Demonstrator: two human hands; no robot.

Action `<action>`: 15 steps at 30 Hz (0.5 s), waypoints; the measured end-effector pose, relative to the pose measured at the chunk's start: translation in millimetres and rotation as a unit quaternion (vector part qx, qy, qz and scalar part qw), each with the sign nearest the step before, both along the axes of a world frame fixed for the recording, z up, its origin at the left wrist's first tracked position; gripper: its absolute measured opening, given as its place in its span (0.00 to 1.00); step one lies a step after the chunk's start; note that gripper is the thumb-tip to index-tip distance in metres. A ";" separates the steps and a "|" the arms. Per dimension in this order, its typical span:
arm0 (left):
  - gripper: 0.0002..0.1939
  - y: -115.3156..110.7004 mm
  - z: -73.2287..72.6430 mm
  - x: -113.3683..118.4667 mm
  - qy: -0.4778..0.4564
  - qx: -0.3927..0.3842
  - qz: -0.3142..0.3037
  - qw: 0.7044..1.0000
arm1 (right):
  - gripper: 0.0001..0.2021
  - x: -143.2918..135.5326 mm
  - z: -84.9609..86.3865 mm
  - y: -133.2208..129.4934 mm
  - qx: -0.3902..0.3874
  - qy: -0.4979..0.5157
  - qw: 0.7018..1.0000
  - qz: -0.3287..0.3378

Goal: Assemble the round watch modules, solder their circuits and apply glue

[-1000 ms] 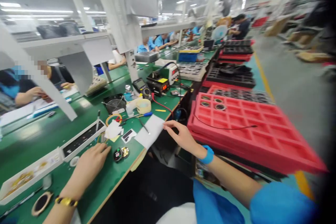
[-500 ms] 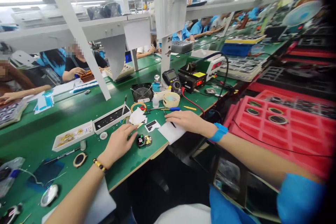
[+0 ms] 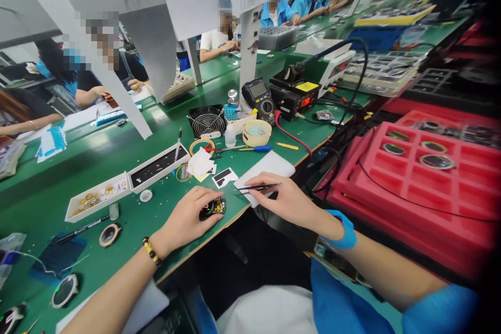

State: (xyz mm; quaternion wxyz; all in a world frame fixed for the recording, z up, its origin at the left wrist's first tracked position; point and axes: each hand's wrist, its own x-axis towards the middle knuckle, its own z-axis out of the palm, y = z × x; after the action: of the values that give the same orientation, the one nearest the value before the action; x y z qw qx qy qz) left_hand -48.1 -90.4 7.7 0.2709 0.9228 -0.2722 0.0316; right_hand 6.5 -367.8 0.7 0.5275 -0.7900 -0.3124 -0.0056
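My left hand [image 3: 190, 219], wearing a beaded bracelet, curves its thumb and fingers around a small opened round watch [image 3: 218, 206] near the table's front edge. Part of the watch's dark face is under the fingers; gold-coloured inner parts show at its right. In my right hand [image 3: 291, 202], which has a blue wrist band, dark tweezers [image 3: 259, 187] are pinched, tips pointing left towards the watch and apart from it. Beneath the tweezers lies a white sheet [image 3: 272, 166]. A white card with black shapes [image 3: 224, 178] rests just beyond the watch.
Two white trays [image 3: 129, 182] of small parts stand at the left, near a loose round watch part [image 3: 109, 235]. Behind are a fan [image 3: 207, 121], a yellow tape roll [image 3: 256, 133], a multimeter [image 3: 259, 99] and a cable. Red foam trays [image 3: 415, 188] flank the right side. Co-workers sit opposite.
My left hand has moved onto the watch and closed around it. My right hand has lifted off the white sheet with the tweezers. The view has tilted downward.
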 end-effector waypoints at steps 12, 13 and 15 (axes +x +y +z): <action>0.18 -0.1 2.8 1.7 0.025 -0.017 -0.032 0.999 | 0.08 5.4 -9.2 -12.1 -0.051 -0.087 0.994 0.029; 0.18 -0.3 2.4 1.9 0.027 -0.018 -0.033 0.999 | 0.08 3.2 -11.1 -10.7 -0.051 -0.096 0.994 0.024; 0.18 -0.4 1.4 2.4 0.030 -0.020 -0.036 0.999 | 0.08 -1.5 -14.1 -6.7 -0.040 -0.117 0.992 0.019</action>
State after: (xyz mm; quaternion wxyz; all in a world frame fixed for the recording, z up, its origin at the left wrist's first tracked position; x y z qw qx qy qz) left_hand -45.7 -90.8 9.1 0.2982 0.9073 -0.2966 -0.0006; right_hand 5.0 -374.5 -13.4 0.4554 -0.7983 -0.3868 -0.0753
